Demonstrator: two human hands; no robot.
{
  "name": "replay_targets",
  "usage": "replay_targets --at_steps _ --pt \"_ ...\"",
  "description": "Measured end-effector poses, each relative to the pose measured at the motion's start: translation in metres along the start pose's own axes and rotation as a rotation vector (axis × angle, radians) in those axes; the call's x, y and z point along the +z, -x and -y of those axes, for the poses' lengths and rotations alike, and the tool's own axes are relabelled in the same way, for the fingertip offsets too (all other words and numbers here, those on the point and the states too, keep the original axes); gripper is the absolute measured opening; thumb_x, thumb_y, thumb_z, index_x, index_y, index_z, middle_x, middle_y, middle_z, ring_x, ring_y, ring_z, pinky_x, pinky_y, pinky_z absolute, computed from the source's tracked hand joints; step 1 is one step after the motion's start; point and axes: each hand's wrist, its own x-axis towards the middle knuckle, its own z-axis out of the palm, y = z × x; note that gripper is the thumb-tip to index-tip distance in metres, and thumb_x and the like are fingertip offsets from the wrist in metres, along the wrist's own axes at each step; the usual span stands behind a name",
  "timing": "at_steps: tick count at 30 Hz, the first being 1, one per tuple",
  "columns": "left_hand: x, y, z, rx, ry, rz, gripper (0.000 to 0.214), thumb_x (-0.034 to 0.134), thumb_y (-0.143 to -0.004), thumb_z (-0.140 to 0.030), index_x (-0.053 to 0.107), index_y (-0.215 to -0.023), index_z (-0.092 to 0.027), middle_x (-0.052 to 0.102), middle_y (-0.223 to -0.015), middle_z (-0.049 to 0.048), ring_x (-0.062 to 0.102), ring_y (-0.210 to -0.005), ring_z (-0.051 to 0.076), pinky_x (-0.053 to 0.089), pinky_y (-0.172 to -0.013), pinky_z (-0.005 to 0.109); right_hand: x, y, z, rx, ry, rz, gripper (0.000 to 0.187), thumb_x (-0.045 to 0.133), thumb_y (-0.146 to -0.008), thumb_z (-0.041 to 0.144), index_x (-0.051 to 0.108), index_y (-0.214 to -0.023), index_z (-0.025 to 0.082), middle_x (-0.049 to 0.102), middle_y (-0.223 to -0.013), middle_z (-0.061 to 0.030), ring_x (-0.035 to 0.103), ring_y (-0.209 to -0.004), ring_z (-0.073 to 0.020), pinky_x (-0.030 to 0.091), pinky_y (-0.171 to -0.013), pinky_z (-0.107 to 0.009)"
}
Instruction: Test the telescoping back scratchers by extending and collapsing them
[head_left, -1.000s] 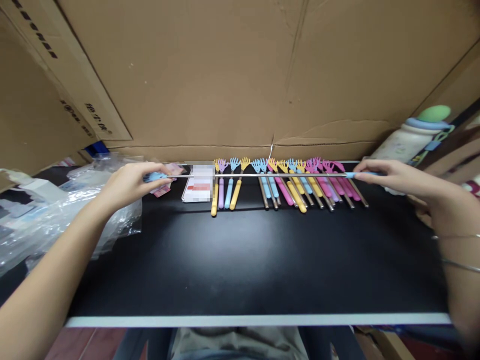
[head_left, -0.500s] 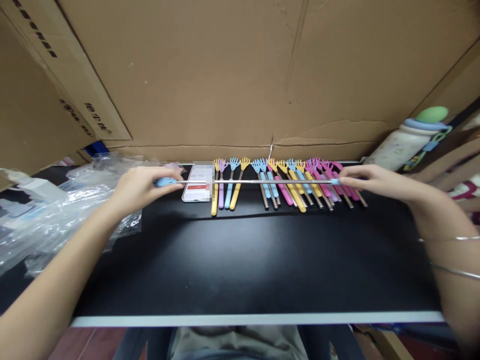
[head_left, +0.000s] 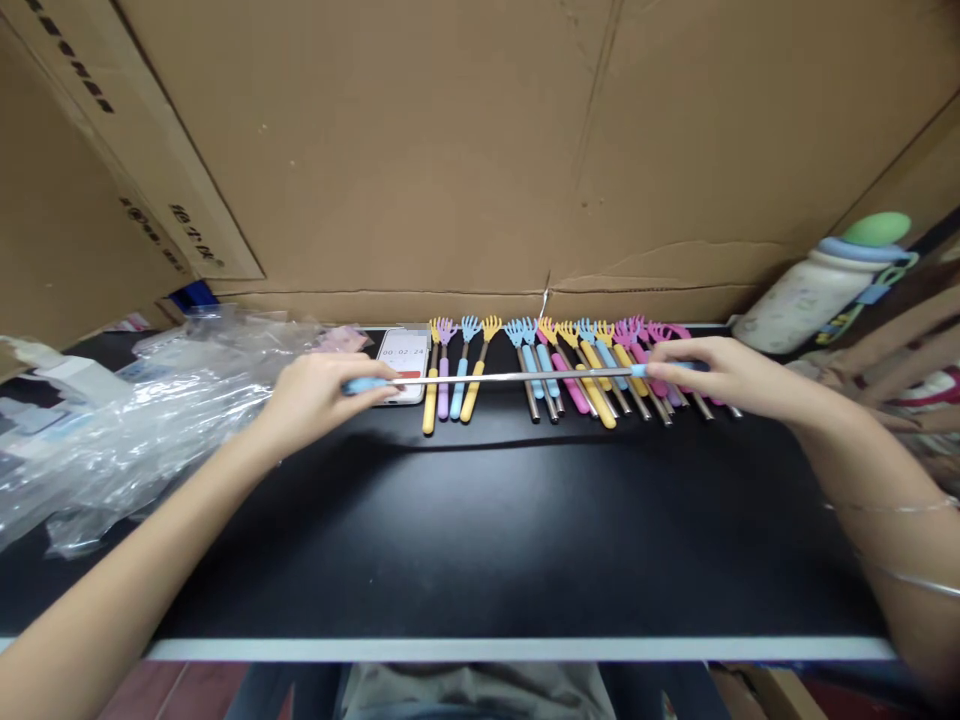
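Note:
A blue back scratcher with a telescopic metal rod is held level above the black table. My left hand is closed on its blue left end, in front of a phone. Closed around the blue right end is my right hand. Fingers hide parts of both ends, so which is the claw I cannot tell. Behind the rod lie a few separate back scratchers, among them a purple one. Farther right is a denser row of blue, yellow and pink ones, including a yellow back scratcher.
Clear plastic bags are heaped on the table's left side. A white bottle with a green top leans at the back right. Cardboard walls the rear. The table's pale front edge runs across the bottom.
My hands have come closer together and slightly nearer to me. The exposed rod between them is shorter than before.

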Motion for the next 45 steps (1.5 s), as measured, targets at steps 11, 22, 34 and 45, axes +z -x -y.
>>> replay_targets --at_steps 11,22,34,45 --pt "0.011 0.004 -0.033 0.034 -0.065 0.006 0.034 0.041 -0.086 -0.055 0.067 -0.094 -0.034 0.068 -0.099 -0.0050 0.063 -0.075 0.014 0.035 -0.053 0.021 0.038 -0.003 0.043 -0.051 0.108 0.022 0.044 0.035 -0.086 0.060 0.062 -0.094 0.026 0.064 -0.079 0.0003 0.055 -0.067 -0.0140 0.037 -0.059 -0.023" --pt "-0.002 0.003 -0.015 0.094 -0.212 -0.091 0.033 0.040 -0.089 -0.050 0.064 -0.093 -0.028 0.065 -0.095 -0.0009 0.059 -0.089 0.017 0.036 -0.056 0.023 0.023 -0.001 0.028 -0.193 0.075 0.113 0.038 0.034 -0.089 0.052 0.058 -0.092 0.023 0.062 -0.078 -0.0003 0.055 -0.069 -0.0140 0.038 -0.060 -0.023" --pt "0.007 0.002 -0.007 0.306 -0.382 -0.226 0.036 0.032 -0.094 -0.041 0.060 -0.084 -0.020 0.063 -0.077 0.0031 0.056 -0.077 0.018 0.039 -0.061 0.027 0.037 -0.004 0.034 -0.209 0.369 -0.134 0.038 0.025 -0.092 0.049 0.051 -0.086 0.022 0.055 -0.063 0.0002 0.050 -0.054 -0.0133 0.028 -0.049 -0.023" --pt "0.008 0.006 -0.020 0.313 -0.358 -0.330 0.027 0.041 -0.091 -0.035 0.060 -0.077 -0.021 0.063 -0.071 0.0012 0.052 -0.067 0.016 0.035 -0.057 0.027 0.041 0.000 0.041 -0.292 0.394 -0.314 0.037 0.029 -0.092 0.046 0.051 -0.078 0.021 0.057 -0.064 -0.0011 0.051 -0.056 -0.0126 0.029 -0.051 -0.023"
